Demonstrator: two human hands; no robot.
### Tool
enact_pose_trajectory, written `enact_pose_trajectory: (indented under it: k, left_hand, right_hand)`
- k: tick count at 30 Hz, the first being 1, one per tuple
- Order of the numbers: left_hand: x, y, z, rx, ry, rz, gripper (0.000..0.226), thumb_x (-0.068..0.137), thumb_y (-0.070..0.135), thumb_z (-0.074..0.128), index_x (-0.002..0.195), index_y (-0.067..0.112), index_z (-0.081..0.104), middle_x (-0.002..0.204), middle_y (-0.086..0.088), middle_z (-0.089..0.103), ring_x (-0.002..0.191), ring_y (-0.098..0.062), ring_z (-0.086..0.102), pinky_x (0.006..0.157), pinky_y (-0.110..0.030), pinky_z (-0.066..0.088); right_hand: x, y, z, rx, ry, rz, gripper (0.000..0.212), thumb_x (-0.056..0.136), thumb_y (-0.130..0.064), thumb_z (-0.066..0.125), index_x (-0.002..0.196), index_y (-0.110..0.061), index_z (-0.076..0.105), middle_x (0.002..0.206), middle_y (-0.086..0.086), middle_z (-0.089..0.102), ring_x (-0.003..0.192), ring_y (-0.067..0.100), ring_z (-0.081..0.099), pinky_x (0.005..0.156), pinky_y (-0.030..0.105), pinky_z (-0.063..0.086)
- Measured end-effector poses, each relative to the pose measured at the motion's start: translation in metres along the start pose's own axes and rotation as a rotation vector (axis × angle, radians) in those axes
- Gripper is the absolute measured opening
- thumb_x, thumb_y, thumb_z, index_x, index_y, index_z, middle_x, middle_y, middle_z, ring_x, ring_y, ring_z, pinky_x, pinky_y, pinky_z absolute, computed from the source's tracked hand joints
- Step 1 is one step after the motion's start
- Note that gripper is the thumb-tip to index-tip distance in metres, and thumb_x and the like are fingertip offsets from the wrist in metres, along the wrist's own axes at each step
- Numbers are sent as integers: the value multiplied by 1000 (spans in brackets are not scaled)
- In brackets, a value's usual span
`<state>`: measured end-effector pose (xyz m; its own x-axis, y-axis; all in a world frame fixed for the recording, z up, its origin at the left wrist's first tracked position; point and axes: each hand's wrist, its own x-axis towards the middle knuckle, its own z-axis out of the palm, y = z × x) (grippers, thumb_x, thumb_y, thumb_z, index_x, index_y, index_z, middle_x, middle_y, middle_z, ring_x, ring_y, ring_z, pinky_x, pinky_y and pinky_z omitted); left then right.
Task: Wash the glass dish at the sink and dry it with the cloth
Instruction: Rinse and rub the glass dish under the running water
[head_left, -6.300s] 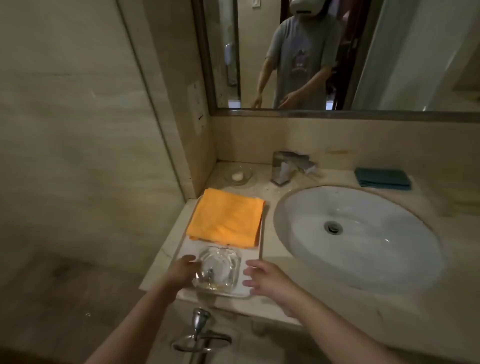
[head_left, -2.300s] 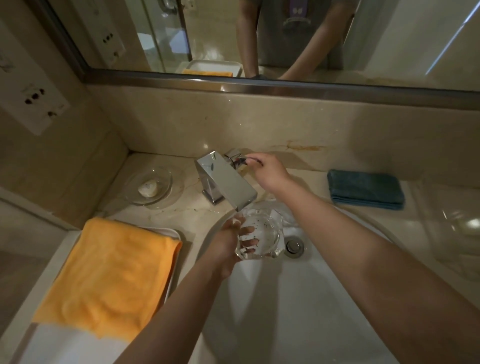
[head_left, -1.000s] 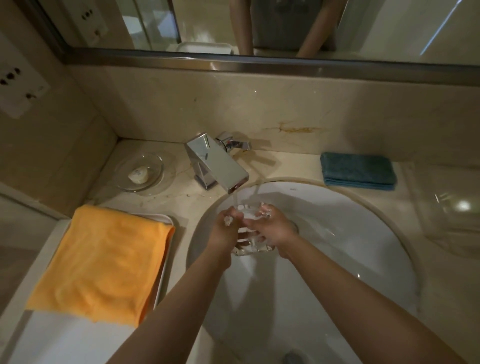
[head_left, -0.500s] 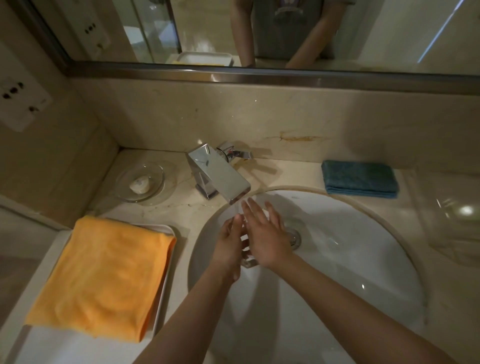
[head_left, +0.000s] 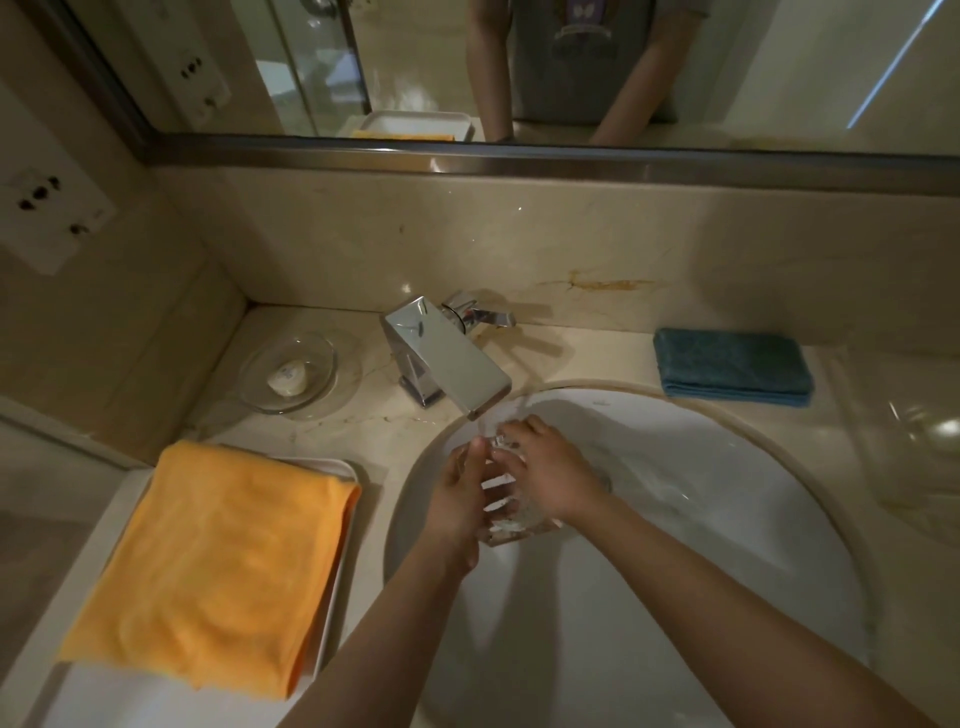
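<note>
The clear glass dish (head_left: 506, 512) is held over the white sink (head_left: 727, 545) under water running from the chrome faucet (head_left: 447, 358). My left hand (head_left: 460, 499) grips its left side. My right hand (head_left: 550, 467) lies over its top and right side, with fingers curled on the rim. Much of the dish is hidden between the hands. A folded orange cloth (head_left: 218, 561) lies on a white tray (head_left: 343, 470) left of the sink.
A round glass saucer with a small soap (head_left: 288, 376) stands behind the tray. A folded teal cloth (head_left: 732, 366) lies at the back right. A large clear glass bowl (head_left: 919, 441) sits at the right edge. The mirror (head_left: 519, 67) reflects a person.
My right hand left the faucet handle and joined the left on the dish under the running water. In the last half second its fingers went from flat and stretched to curled over the dish.
</note>
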<state>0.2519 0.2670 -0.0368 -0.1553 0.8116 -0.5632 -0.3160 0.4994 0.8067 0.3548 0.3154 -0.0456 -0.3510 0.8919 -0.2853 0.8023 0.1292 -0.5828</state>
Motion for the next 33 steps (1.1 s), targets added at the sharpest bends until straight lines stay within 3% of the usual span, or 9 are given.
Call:
enact_pose_trajectory:
  k: [3, 5, 8, 15, 18, 23, 27, 30, 33]
  left_hand:
    - [3, 0, -4, -1, 11, 9, 39, 96, 40, 41, 111, 10, 60, 102, -14, 71, 87, -27, 70, 69, -33, 55]
    - [4, -1, -4, -9, 4, 18, 39, 96, 39, 42, 113, 10, 60, 101, -14, 71, 84, -25, 70, 66, -31, 55]
    - [4, -2, -3, -47, 13, 12, 36, 96, 37, 42, 111, 10, 61, 99, -15, 71, 83, -25, 69, 65, -31, 55]
    - [8, 0, -1, -118, 77, 16, 32, 96, 34, 46, 113, 11, 60, 102, -15, 71, 86, -28, 69, 70, -35, 56]
    - [9, -1, -4, -108, 92, 7, 28, 95, 28, 49, 111, 10, 60, 99, -14, 71, 80, -22, 71, 63, -29, 58]
    - [8, -5, -3, -67, 113, 22, 10, 87, 11, 58, 95, 6, 62, 85, -13, 68, 63, -16, 66, 51, -21, 53]
    - [11, 0, -3, 111, 109, 28, 13, 83, 11, 65, 90, 2, 59, 75, -8, 65, 51, -9, 60, 47, -21, 49]
    - [15, 8, -5, 329, 84, 43, 19, 82, 19, 67, 75, 9, 53, 68, -6, 61, 49, -14, 55, 45, -21, 45]
    - [14, 18, -9, 440, -93, -48, 16, 88, 26, 60, 82, 11, 57, 69, -3, 59, 50, -12, 53, 45, -20, 45]
  right_hand:
    - [7, -1, -6, 405, -23, 54, 25, 89, -29, 57, 99, -6, 62, 94, 8, 62, 83, 18, 59, 74, 30, 45]
    - [9, -1, -9, 567, -37, 101, 26, 86, -30, 61, 90, -5, 65, 80, 14, 66, 68, 15, 58, 70, 29, 45]
    - [14, 2, -9, 650, -67, 146, 30, 86, -35, 59, 90, -6, 68, 91, 23, 69, 74, 22, 61, 75, 36, 50]
    - [21, -9, 0, 724, 120, 233, 19, 84, -34, 63, 87, -15, 63, 88, 3, 67, 75, 22, 65, 71, 34, 54]
    - [12, -2, 1, 840, -26, 278, 19, 83, -30, 66, 97, -23, 55, 87, 0, 64, 69, 17, 63, 61, 31, 53]
    - [0, 12, 2, 962, -179, 303, 15, 87, -14, 61, 93, -28, 61, 102, 6, 68, 84, 24, 68, 67, 36, 55]
    - [-4, 13, -6, 890, -219, 279, 13, 92, -17, 54, 104, -23, 58, 98, -4, 66, 69, 10, 71, 42, 20, 46]
    - [-4, 14, -13, 856, -214, 265, 17, 93, -18, 53, 110, -20, 53, 101, -5, 63, 62, 7, 70, 39, 17, 44]
    - [-3, 15, -18, 798, -223, 237, 9, 92, -17, 54, 96, -26, 54, 91, -7, 65, 57, 6, 67, 43, 18, 45]
